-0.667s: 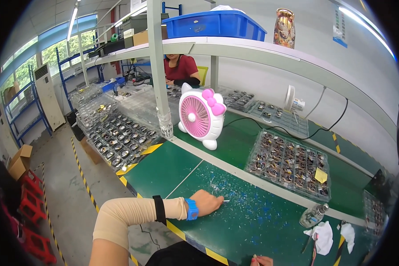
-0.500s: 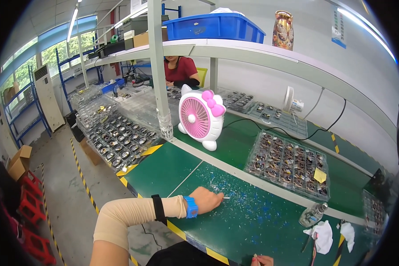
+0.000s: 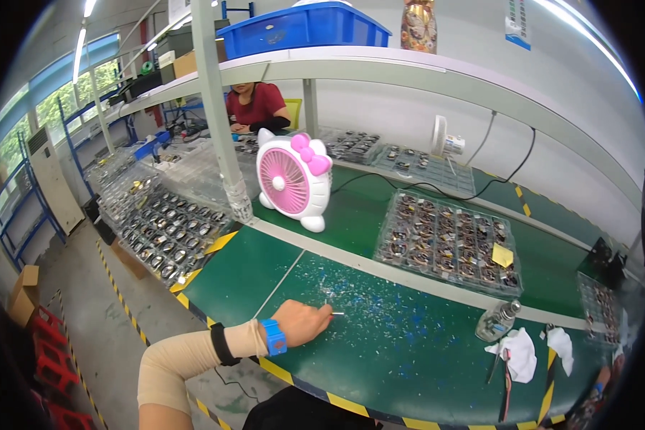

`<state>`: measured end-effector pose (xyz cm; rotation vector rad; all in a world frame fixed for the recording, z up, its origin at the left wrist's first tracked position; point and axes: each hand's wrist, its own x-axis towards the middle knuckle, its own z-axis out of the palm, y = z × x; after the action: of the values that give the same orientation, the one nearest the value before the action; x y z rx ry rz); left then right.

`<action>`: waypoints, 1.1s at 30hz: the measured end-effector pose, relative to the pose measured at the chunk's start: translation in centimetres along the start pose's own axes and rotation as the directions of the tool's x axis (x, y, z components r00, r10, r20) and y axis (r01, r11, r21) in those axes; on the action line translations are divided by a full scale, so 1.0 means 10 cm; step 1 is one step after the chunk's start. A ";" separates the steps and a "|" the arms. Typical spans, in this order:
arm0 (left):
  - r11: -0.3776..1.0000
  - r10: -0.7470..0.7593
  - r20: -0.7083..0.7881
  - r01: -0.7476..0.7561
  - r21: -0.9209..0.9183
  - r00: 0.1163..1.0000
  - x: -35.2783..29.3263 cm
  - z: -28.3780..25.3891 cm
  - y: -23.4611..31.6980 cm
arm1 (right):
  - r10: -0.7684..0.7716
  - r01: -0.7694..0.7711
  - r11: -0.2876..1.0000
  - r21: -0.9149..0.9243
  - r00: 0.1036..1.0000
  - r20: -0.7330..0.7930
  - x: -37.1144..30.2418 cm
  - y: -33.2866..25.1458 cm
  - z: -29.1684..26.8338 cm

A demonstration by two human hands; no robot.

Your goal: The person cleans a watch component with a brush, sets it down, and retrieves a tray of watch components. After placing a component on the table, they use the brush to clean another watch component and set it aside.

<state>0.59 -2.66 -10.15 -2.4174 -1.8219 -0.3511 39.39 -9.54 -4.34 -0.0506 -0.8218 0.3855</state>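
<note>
My left hand (image 3: 302,322), in a beige sleeve with a blue wrist strap, is closed over the green bench. Between its fingertips is a thin silvery rod (image 3: 337,313), its far end sticking out to the right. Many small white and blue scraps (image 3: 365,297) lie scattered just beyond the hand. My right hand (image 3: 600,387) shows only partly and dimly at the lower right rim; its fingers are too unclear to read. Nearby are a white cloth (image 3: 522,355) and a thin tool with a dark red handle (image 3: 507,383).
A clear tray of wound parts (image 3: 444,244) with a yellow note stands beyond the scraps. A glass bottle (image 3: 497,322) is at the right. A pink-and-white fan (image 3: 292,179) stands by the post (image 3: 218,107). A person (image 3: 258,107) sits behind.
The view has swung right, so the scene shifts left. My right hand has left the bench's front edge for the far lower right. My left hand keeps the rod.
</note>
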 end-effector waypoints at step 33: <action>0.996 0.070 0.029 -0.072 0.047 0.997 0.82 0.61 0.74 | -0.046 -0.320 0.814 0.484 0.796 0.603 0.81 0.11 -0.39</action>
<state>10.58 4.26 -13.69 -2.4585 -1.7286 -0.2671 46.84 -5.24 -1.55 0.6078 -1.3008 0.8100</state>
